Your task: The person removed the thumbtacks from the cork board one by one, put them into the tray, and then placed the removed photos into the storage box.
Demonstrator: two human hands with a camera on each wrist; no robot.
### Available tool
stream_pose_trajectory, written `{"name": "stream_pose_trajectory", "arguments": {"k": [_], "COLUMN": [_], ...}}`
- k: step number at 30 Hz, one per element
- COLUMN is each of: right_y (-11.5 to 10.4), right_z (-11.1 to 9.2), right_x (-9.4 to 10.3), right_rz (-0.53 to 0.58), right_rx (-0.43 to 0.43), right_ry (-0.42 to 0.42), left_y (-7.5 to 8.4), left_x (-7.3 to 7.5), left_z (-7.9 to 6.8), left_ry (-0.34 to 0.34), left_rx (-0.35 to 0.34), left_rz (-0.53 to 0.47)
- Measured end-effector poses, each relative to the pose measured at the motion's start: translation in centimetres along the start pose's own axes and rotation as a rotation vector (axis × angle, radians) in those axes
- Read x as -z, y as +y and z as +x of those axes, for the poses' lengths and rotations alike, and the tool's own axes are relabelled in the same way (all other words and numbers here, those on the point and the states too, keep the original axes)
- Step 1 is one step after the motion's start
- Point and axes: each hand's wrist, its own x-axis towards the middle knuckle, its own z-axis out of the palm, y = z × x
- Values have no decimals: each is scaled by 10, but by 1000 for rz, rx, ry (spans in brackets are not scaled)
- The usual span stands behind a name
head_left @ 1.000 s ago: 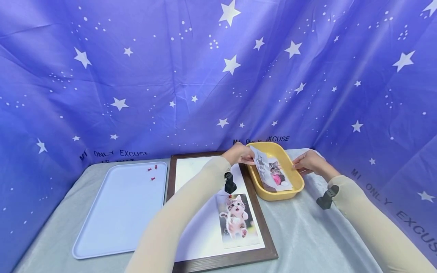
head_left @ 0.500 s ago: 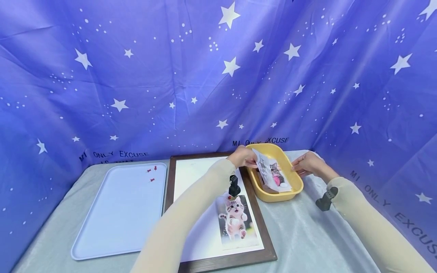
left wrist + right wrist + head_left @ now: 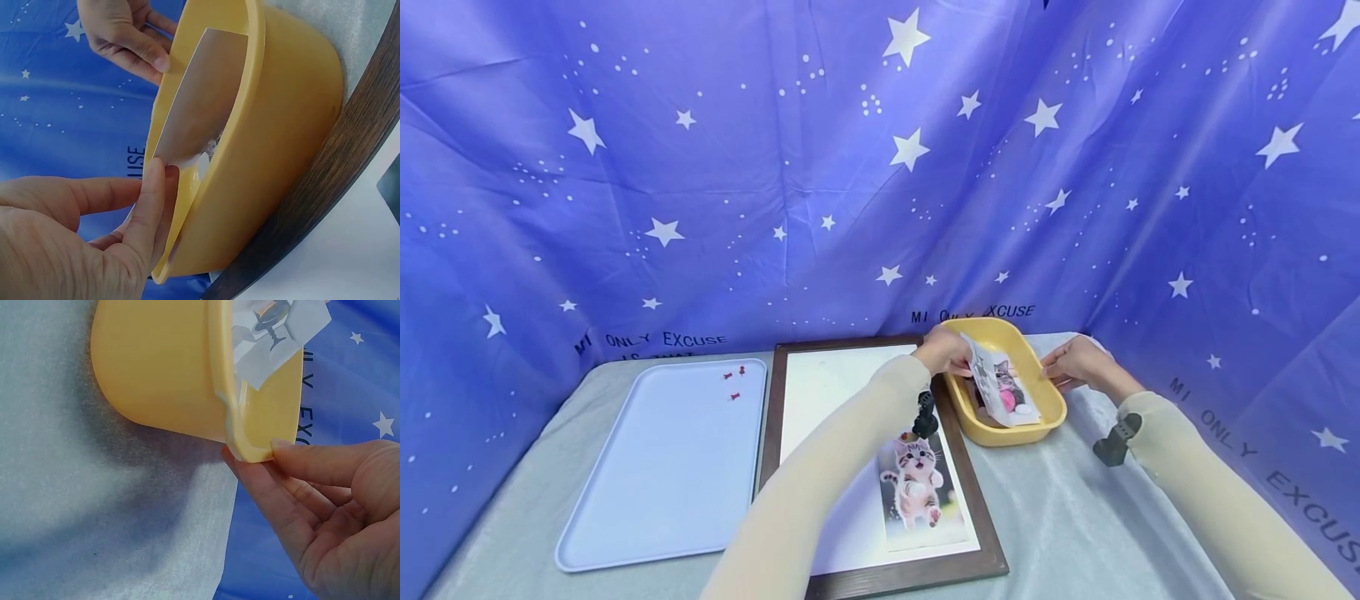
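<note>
Starry blue-violet cloth point(image 3: 700, 167) hangs behind a table under pale grey fabric point(image 3: 1052, 517). Clock positions as the head view shows them: light-blue tray point(image 3: 662, 467) at 8 o'clock, three red pins point(image 3: 734, 396) near its own 1 o'clock; framed white board point(image 3: 917, 575) at 6, a kitten print point(image 3: 917, 492) on its 4 o'clock side, a small red pin at that print's top, partly lost beside the wrist camera point(image 3: 925, 421). Yellow basin point(image 3: 1007, 437) at 4, just beside the board's frame. Left hand point(image 3: 946, 352) at the basin's 10 o'clock, fingers nearly together, thumb and fingers pinching the edge of a paper sheet point(image 3: 987, 383); sheet tilted inside the basin, its far part below the rim. Beside it in the basin, a picture of a cat with pink yarn point(image 3: 1009, 396); whether more papers lie underneath, cannot tell. Right hand point(image 3: 1078, 364) at the basin's 3 o'clock, thumb over the rim, fingertips under it, rim nipped between. Change over the last second: left hand has shifted a little toward 4 o'clock, sheet going with it, deeper over the basin; right hand's hold looks the same. My reading: the paper is the working piece, not yet released, and the right hand probably serves to steady the basin
</note>
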Motion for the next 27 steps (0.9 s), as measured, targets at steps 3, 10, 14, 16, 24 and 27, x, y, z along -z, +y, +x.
{"name": "stream_pose_trajectory", "arguments": {"k": [3,10,14,16,24,27], "right_y": [1,3,3,3,1,0], "right_z": [1,3,3,3,3,2], "right_x": [0,0,-1,-1,-1,-1], "right_rz": [-3,-10,-14,-20,-29,-17], "right_rx": [-8,1,11,9,-11,-6], "right_ry": [7,8,9,13,20,13], "left_y": [0,-4,-7,-8,-10,-11], "left_x": [-3,-6,-8,-9,-13,-14], "left_z": [-2,3,10,13,20,21], "left_ry": [14,38,57,65,70,87], "left_rx": [11,29,31,34,56,48], "left_rz": [27,59,63,67,66,69]}}
